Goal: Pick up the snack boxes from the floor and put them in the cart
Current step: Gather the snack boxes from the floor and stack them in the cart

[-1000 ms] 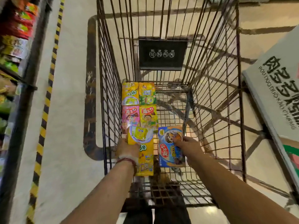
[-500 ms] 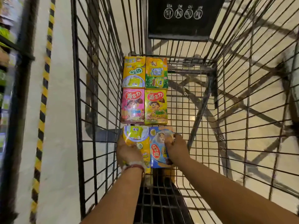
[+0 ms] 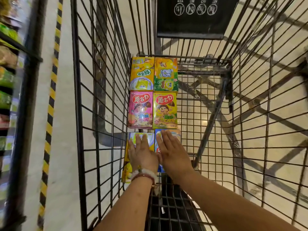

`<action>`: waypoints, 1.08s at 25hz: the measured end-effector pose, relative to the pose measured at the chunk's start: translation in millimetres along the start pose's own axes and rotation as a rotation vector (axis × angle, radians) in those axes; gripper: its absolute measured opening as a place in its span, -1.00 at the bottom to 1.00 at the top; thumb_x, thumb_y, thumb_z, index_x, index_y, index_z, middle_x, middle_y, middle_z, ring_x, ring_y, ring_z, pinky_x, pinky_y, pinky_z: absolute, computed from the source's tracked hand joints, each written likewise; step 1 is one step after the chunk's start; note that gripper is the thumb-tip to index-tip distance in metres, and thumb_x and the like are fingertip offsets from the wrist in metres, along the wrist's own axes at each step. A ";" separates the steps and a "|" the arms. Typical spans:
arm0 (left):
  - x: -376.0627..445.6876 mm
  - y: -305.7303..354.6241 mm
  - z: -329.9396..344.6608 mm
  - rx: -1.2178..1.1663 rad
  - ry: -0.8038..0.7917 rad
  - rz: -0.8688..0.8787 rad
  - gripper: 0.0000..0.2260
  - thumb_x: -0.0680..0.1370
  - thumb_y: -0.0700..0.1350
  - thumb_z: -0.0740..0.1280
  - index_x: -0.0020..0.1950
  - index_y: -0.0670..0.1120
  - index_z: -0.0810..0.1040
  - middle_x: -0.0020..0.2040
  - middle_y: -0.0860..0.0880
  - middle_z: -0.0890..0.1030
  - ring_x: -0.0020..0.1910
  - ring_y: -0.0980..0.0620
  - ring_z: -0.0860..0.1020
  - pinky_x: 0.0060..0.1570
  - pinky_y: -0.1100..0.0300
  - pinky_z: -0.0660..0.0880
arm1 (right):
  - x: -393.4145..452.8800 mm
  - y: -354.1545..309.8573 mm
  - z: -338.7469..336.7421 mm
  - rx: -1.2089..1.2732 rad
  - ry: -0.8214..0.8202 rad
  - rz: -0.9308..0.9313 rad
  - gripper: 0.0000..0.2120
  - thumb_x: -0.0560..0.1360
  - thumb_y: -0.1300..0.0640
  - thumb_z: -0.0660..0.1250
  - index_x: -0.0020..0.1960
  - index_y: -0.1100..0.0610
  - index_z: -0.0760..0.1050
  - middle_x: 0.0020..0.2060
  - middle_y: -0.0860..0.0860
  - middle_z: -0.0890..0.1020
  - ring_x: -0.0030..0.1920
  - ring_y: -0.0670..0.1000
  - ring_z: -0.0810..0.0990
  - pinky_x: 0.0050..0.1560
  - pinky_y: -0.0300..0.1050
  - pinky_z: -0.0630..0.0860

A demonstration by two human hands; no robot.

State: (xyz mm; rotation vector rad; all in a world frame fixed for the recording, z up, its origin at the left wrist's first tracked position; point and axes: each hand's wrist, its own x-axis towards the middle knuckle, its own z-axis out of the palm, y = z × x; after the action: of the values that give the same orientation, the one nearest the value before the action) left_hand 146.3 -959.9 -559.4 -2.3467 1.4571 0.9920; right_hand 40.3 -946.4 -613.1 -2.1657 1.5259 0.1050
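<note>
The cart (image 3: 103,114) is holding 6 snack boxes (image 3: 154,94) along its left wall; the left hand (image 3: 143,155) and right hand (image 3: 173,155) are pressing flat, fingers straight, on the nearest 2, risking them sliding crooked or tipping

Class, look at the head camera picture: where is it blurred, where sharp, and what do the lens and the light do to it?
Head view: the shelves at left are smeared by blur; the pink box prints sharply; the cart wires bow and splay from wide-angle distortion; warm light throws the wires' shadows across the floor.
</note>
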 end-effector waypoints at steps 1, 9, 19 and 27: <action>1.1 -0.3 -0.8 0.007 -0.010 -0.002 -0.44 0.60 -0.19 0.12 0.56 -0.02 -0.01 0.57 -0.03 -0.10 0.53 -0.09 -0.21 0.48 0.08 -0.14 | 1.4 -0.9 0.4 -0.011 0.010 0.020 -0.45 0.48 -0.03 0.04 0.35 0.21 0.41 0.29 0.16 0.52 0.31 0.14 0.49 0.23 0.09 0.46; -15.3 -6.3 -0.4 0.025 -0.198 -0.049 -0.22 0.55 -0.03 0.27 0.53 0.12 -0.25 0.52 -0.02 -0.37 0.50 -0.13 -0.31 0.45 -0.12 -0.08 | -8.5 0.6 6.4 -0.061 0.087 0.006 -0.47 0.52 -0.04 0.02 0.36 0.20 0.41 0.31 0.17 0.51 0.32 0.14 0.48 0.31 0.04 0.39; -14.2 -21.8 19.6 -0.164 0.061 0.104 -0.45 0.62 -0.28 0.05 0.56 -0.05 -0.09 0.56 -0.08 -0.18 0.53 -0.04 -0.24 0.39 0.30 -0.19 | -20.4 -4.7 16.9 -0.076 0.219 -0.019 -0.50 0.51 -0.04 0.06 0.37 0.17 0.25 0.31 0.16 0.50 0.37 0.11 0.38 0.35 0.02 0.30; -17.9 -16.2 7.8 -0.131 -0.005 0.039 -0.42 0.60 -0.22 0.13 0.56 -0.08 -0.07 0.57 -0.09 -0.16 0.53 -0.06 -0.24 0.46 0.15 -0.12 | -16.2 -12.8 13.8 -0.062 0.030 0.009 -0.48 0.44 -0.04 0.05 0.23 0.17 0.56 0.20 0.16 0.60 0.22 0.15 0.57 0.11 0.09 0.53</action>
State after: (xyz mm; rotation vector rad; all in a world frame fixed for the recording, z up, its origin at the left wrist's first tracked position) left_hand 151.6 -935.2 -556.6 -2.4110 1.4836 1.1353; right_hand 48.8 -923.1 -615.5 -2.2178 1.5688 0.1245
